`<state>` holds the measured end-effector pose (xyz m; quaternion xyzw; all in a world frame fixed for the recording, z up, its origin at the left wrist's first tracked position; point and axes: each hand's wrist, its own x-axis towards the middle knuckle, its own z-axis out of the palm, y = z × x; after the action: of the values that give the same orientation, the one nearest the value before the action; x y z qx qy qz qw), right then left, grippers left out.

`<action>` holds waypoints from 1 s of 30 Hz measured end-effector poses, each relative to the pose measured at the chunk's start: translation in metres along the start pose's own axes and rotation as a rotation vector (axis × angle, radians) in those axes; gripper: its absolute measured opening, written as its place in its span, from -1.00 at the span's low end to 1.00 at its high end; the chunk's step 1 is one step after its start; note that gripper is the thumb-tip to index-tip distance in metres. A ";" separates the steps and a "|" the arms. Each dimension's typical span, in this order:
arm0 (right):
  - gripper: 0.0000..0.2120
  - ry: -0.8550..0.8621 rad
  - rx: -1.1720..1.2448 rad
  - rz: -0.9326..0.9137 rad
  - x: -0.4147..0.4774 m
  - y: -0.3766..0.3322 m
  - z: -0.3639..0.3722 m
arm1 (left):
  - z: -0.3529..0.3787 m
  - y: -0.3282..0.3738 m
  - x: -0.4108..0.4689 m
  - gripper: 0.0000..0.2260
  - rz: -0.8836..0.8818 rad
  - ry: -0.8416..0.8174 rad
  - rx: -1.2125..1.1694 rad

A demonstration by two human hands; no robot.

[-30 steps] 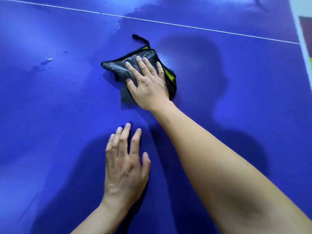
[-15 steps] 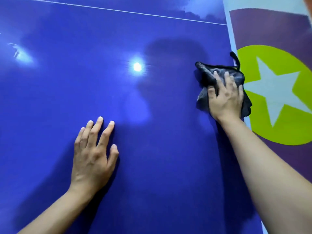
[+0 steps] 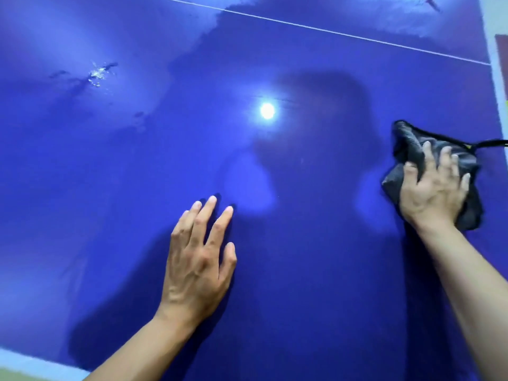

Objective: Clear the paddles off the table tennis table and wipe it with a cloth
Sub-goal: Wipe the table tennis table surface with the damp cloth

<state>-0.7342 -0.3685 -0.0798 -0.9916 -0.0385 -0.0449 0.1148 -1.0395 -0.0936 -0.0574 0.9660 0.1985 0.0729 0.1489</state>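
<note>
cloth [image 3: 408,149], dark grey, crumpled, under the outspread right hand [image 3: 434,195]; left hand [image 3: 198,261] flat on wet blue table [image 3: 316,284].

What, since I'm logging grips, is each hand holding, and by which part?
Nothing is gripped. The right hand presses flat on the bunched cloth's middle; the left hand rests bare on the table.
</note>
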 end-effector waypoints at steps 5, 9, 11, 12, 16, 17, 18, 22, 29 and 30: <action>-0.36 -0.047 -0.031 -0.208 -0.037 -0.168 0.037 | -0.022 -0.078 -0.038 -0.51 -0.017 0.005 0.033; -0.39 -0.097 -0.035 -0.392 -0.085 -0.298 0.064 | -0.029 -0.122 -0.063 -0.51 -0.020 0.034 -0.005; -0.38 -0.132 -0.018 -0.493 -0.110 -0.353 0.074 | -0.030 -0.132 -0.069 -0.51 -0.007 0.045 -0.007; -0.38 -0.150 -0.010 -0.537 -0.121 -0.376 0.079 | -0.031 -0.134 -0.071 -0.51 -0.003 0.044 -0.011; -0.39 -0.246 0.050 -0.581 -0.140 -0.418 0.083 | -0.036 -0.134 -0.071 -0.51 -0.008 0.004 -0.007; -0.40 -0.255 0.053 -0.579 -0.141 -0.418 0.081 | -0.036 -0.134 -0.071 -0.51 -0.013 -0.004 0.005; -0.41 -0.258 0.056 -0.580 -0.141 -0.414 0.079 | -0.036 -0.132 -0.072 -0.51 -0.020 -0.005 0.014; -0.43 -0.236 0.098 -0.567 -0.141 -0.382 0.070 | -0.032 -0.111 -0.070 -0.51 0.002 0.024 0.016; -0.42 -0.164 0.042 -0.319 -0.103 -0.198 0.034 | -0.001 -0.002 -0.088 -0.52 0.193 -0.043 -0.003; -0.42 -0.158 0.038 -0.278 -0.098 -0.168 0.028 | 0.003 0.012 -0.093 -0.52 0.215 -0.047 -0.002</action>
<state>-0.8438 -0.2054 -0.0784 -0.9749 -0.1849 0.0184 0.1230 -1.1188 -0.1424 -0.0645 0.9830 0.0899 0.0659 0.1458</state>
